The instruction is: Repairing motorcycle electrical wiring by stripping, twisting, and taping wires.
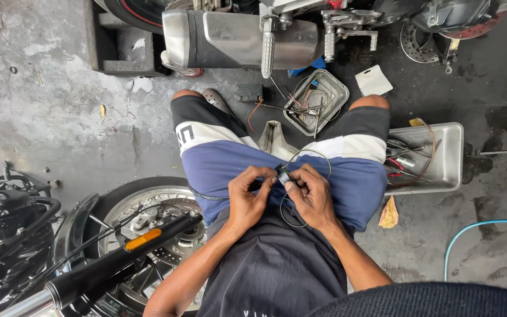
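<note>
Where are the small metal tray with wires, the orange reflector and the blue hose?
small metal tray (337, 88), head view, on its right rim.
orange reflector (143, 239), head view, on its middle.
blue hose (465, 230), head view, on its curved part.

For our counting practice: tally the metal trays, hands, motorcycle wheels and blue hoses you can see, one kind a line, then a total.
Metal trays: 2 (small tray, large tray)
Hands: 2 (left hand, right hand)
Wheels: 1 (front wheel)
Blue hoses: 1 (hose)
Total: 6
</note>
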